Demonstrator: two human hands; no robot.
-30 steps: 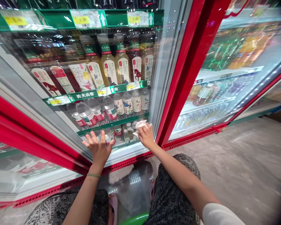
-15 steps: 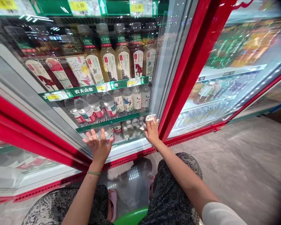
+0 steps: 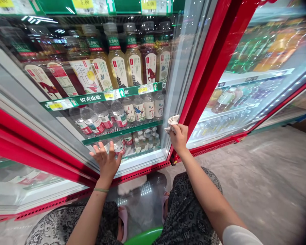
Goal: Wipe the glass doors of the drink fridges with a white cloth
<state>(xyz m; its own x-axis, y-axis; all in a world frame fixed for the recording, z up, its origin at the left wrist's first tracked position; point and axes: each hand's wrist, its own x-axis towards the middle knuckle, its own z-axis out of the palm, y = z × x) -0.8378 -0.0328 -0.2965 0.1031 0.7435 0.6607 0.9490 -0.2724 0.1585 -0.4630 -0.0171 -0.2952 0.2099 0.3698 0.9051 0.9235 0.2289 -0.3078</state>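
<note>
While the left hand [image 3: 107,164] is open, fingers spread, at the lower left of the glass door [image 3: 177,92], the right hand [image 3: 179,137] grips a crumpled white cloth [image 3: 173,120] at the door's right edge; bottles [image 3: 118,68] stand behind the door.

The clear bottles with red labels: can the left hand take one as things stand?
Probably not: a glass pane, with reflections on it, seems to stand between the spread left hand and the clear bottles.
</note>
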